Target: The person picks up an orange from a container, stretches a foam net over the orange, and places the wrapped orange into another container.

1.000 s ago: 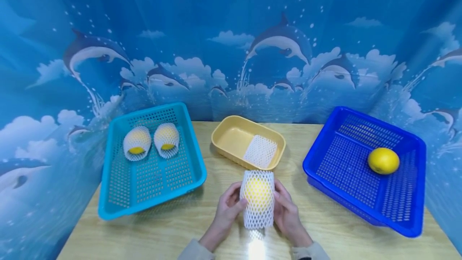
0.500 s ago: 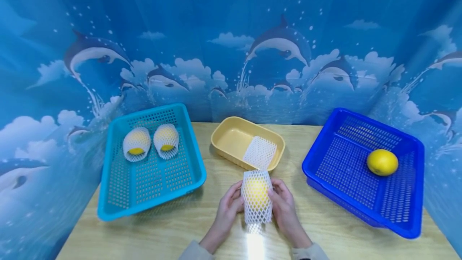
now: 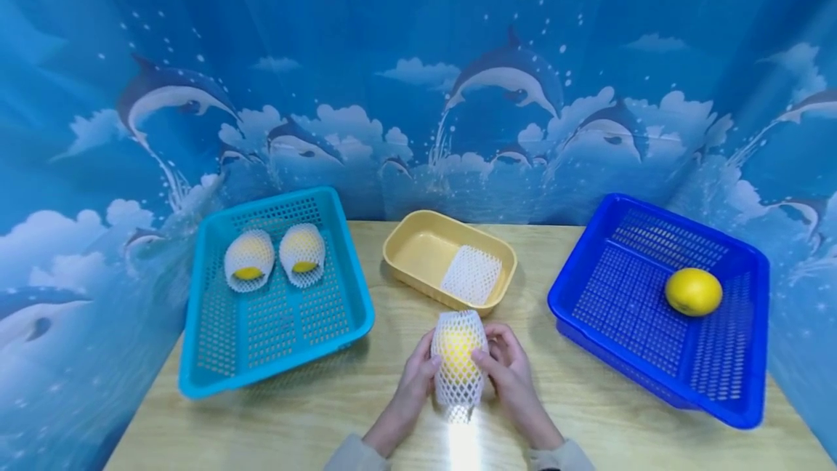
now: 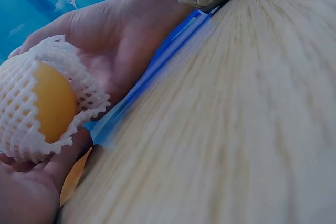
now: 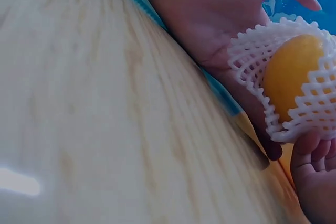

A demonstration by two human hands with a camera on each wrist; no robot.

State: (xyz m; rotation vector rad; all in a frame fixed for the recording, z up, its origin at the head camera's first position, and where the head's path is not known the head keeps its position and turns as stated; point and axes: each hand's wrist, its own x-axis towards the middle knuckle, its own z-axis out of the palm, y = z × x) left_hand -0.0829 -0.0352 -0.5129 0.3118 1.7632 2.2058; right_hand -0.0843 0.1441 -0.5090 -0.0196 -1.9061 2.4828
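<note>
A yellow fruit in a white foam net sleeve (image 3: 459, 358) is held upright between both hands above the near middle of the table. My left hand (image 3: 413, 384) grips its left side, thumb toward me. On the other side my right hand (image 3: 513, 380) holds it, with the thumb pressed on the net. Through the sleeve's open lower end, bare yellow-orange fruit (image 4: 55, 103) shows in the left wrist view. The right wrist view also shows the fruit (image 5: 294, 74) inside the flared net edge. Some fingers are hidden behind the sleeve.
A tan tray (image 3: 412, 244) with a flat white foam net (image 3: 472, 275) stands just beyond the hands. At left, a teal basket (image 3: 275, 376) holds two netted fruits (image 3: 249, 256). At right, a blue basket (image 3: 615, 358) holds one bare yellow fruit (image 3: 694, 292).
The netted fruit has shifted slightly left and its sleeve now bulges more around it. The right thumb has moved onto the net's front. Baskets and tray stay in place.
</note>
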